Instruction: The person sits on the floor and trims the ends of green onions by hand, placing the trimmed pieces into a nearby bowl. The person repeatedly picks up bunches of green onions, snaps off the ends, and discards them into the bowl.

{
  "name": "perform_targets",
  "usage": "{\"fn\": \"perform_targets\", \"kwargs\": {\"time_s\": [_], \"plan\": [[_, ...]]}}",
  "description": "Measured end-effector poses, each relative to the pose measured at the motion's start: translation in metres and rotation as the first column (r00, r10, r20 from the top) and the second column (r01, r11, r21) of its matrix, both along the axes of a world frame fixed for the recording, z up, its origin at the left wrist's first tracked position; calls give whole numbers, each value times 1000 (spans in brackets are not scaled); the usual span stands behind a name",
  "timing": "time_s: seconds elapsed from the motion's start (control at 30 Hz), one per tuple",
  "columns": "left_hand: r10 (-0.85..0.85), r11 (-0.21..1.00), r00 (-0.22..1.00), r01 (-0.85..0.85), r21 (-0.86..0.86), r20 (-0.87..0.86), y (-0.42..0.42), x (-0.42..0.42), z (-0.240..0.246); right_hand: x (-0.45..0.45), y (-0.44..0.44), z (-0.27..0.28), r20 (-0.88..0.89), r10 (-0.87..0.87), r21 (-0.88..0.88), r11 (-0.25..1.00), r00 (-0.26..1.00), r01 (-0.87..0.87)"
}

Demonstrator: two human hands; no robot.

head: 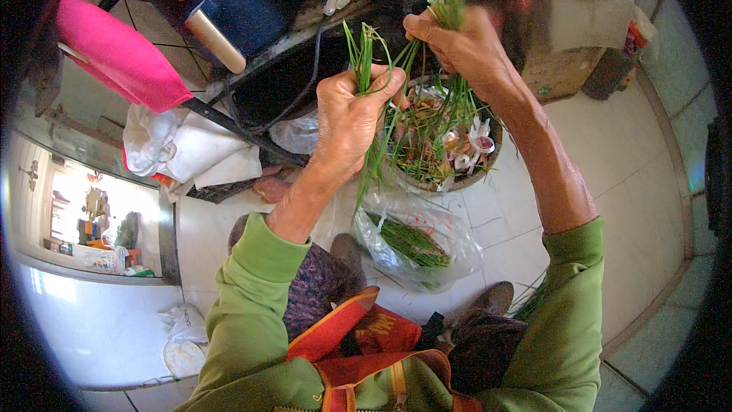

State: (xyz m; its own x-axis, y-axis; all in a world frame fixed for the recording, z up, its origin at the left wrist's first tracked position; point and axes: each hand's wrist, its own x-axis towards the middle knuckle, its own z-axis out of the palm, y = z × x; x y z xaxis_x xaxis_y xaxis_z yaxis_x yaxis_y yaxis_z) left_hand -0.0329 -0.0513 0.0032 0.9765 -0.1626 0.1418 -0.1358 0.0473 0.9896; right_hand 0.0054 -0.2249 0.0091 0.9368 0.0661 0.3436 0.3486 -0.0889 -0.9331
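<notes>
My left hand is closed around a small bunch of long green stalks, which look like chives; some hang down below the fist. Higher and to the right, my right hand grips a second, thicker green bunch, its cut-looking ends upward and its blades trailing downward. Beneath both hands stands a round bin holding loose green scraps, papery peelings and other waste. On the floor nearer to me, a clear plastic bag contains more of the green stalks.
A dark appliance with knobs is at the upper left, beside a bright pink cloth-like cover. White cloth or bags lie below it. Cardboard boxes stand at the upper right. More green stalks lie by my right foot on the tiled floor.
</notes>
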Motion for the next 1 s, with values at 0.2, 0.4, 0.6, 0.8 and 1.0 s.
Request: {"fn": "perform_targets", "kwargs": {"time_s": [0.2,0.4,0.6,0.8,1.0], "plan": [[10,999,999,-12,31,37,7,1,4,12,-7,-10,-86,-57,298,951,995,80],[46,999,998,-46,6,38,5,0,6,3,-15,-7,-72,-122,233,963,990,136],[-137,983,978,115,-146,-155,9,8,7,-3,-10,0,-101,312,218,934,945,-285],[-234,967,942,199,-161,-242,15,14,7,4,-5,-4,-91,339,406,871,936,-276],[-237,970,946,217,-112,-222,18,15,7,9,-5,-1,-117,246,493,855,962,-159]]}}
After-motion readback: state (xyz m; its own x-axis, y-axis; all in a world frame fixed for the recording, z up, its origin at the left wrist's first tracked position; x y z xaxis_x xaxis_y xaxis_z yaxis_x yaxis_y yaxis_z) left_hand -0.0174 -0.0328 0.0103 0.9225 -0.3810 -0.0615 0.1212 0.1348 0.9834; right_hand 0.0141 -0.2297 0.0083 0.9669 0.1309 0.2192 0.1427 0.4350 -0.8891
